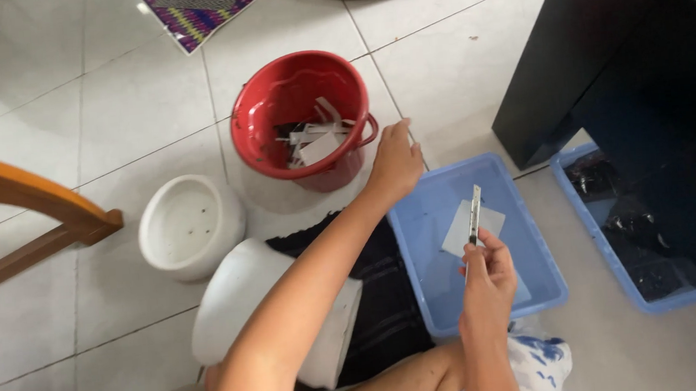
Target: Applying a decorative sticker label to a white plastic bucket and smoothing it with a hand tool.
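Your right hand (486, 271) is closest to the camera, down near your knee, with its fingers (497, 246) wrapped around a slim utility knife (474, 214) that points up and away from you. The blade end sits over a pale sheet of card (471, 229) lying in the blue tray (537, 288) on the floor (110, 115). Your left hand (395, 163) is stretched out to the red bucket (300, 116), fingers curled loosely at its rim next to the handle; can't tell if they're pinching anything. The bucket holds a pile of white offcut strips (316, 140). Beside your left arm there's a white round pot (189, 224) standing upright, and another white pot (266, 309) tipped over across the dark cloth (385, 292). A second blue tray (616, 232) with dark stuff in it sits to the right, by the black cabinet (627, 58).
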